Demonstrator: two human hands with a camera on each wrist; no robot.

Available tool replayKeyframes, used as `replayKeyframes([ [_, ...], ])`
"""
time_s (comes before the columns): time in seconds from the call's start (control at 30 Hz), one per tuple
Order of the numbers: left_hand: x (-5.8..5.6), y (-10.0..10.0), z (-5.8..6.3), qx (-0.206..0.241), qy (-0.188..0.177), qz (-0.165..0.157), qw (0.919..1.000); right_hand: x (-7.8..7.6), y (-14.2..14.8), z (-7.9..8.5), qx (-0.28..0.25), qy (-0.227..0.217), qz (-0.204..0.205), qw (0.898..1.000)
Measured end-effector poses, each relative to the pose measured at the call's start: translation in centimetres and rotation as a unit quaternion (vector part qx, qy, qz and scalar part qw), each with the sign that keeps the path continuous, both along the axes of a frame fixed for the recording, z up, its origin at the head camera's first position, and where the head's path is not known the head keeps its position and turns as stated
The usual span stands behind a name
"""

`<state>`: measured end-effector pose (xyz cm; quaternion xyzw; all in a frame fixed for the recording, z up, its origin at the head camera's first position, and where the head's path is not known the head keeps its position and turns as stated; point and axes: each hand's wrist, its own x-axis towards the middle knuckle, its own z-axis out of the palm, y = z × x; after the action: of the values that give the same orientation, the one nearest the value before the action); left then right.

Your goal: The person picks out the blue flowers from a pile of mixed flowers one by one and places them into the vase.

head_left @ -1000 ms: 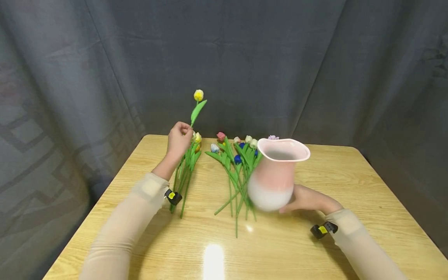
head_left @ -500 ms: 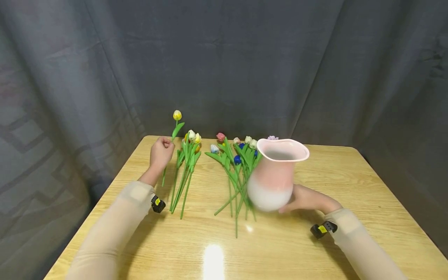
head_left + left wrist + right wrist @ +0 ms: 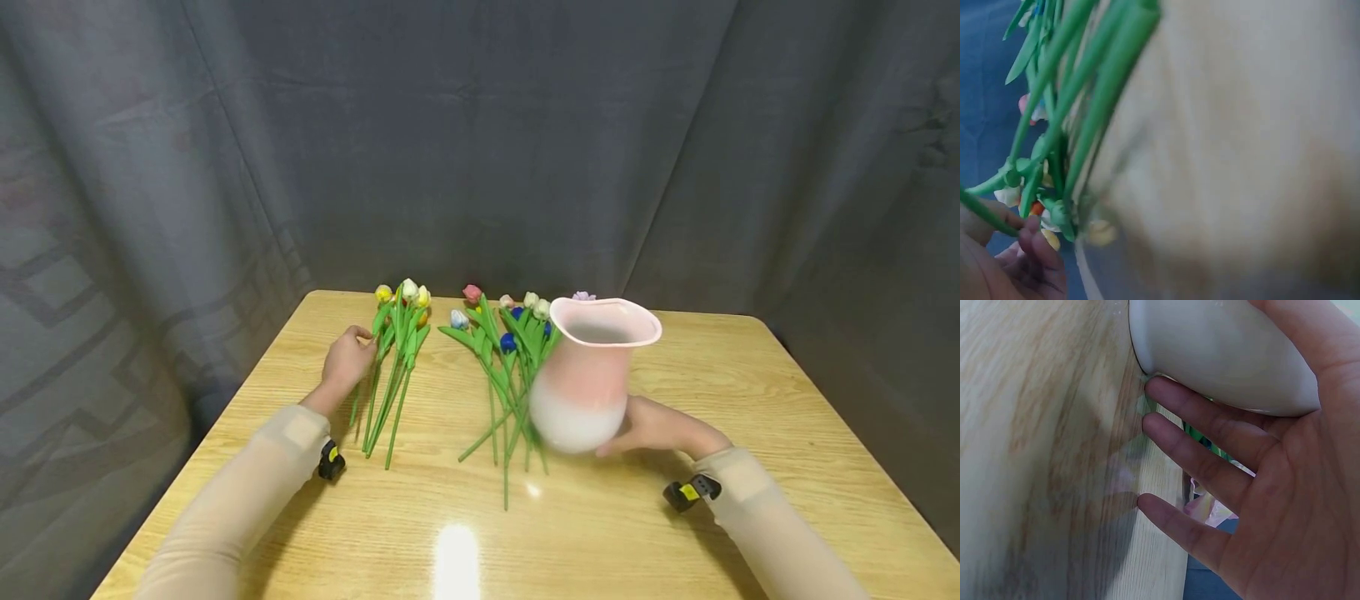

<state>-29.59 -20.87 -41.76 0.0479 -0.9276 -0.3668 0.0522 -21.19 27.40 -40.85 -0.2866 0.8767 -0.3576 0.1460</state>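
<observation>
My left hand (image 3: 348, 358) pinches the green stem of a yellow tulip (image 3: 384, 293) between thumb and fingertips, low over the table's left side. Its bloom lies at the left edge of a small bunch of tulips (image 3: 397, 379) with white, yellow and orange heads. In the left wrist view the pinched stem (image 3: 988, 215) runs into the fingertips. My right hand (image 3: 660, 427) holds the lower side of a pink and white vase (image 3: 588, 383) with a wavy rim. In the right wrist view the fingers spread beside the vase's white base (image 3: 1229, 356); the thumb's tip is out of sight.
A second tulip bunch (image 3: 510, 367), with pink, blue and white heads, lies mid-table, partly behind the vase. A lilac bloom (image 3: 585, 295) shows behind the rim. The wooden table (image 3: 360, 533) ends at a grey curtain (image 3: 480, 150).
My left hand has moved left and then down with the yellow tulip, from above the left bunch to its left side near the table. The right hand and vase stay in place.
</observation>
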Motion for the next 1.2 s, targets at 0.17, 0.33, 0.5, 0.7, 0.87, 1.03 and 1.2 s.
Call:
replayKeyframes([
  [0.17,0.2,-0.2,-0.4,-0.045,-0.036,-0.015,0.9983,0.1,-0.1,0.1,-0.001,-0.001,0.0,1.0],
  [0.33,0.3,-0.5,-0.3,-0.096,-0.08,-0.046,0.9911,0.2,-0.1,0.3,-0.006,-0.003,0.003,1.0],
  [0.5,0.0,-0.8,0.3,-0.137,-0.096,-0.066,0.9837,0.2,-0.1,0.3,-0.006,-0.004,0.002,1.0],
  [0.7,-0.6,-0.6,2.8,-0.143,-0.115,-0.063,0.981,0.2,0.0,0.3,-0.002,-0.001,0.0,1.0],
  [0.87,-1.0,0.8,5.4,-0.109,-0.068,-0.061,0.9898,0.2,0.0,0.3,0.001,0.001,-0.002,1.0],
  [1.03,-0.9,3.9,7.5,-0.062,-0.025,-0.078,0.9947,0.2,0.0,0.2,-0.001,0.001,-0.003,1.0],
  [1.2,-0.1,8.1,8.1,-0.036,-0.001,-0.123,0.9917,0.1,0.0,-0.1,-0.004,0.002,-0.003,1.0],
])
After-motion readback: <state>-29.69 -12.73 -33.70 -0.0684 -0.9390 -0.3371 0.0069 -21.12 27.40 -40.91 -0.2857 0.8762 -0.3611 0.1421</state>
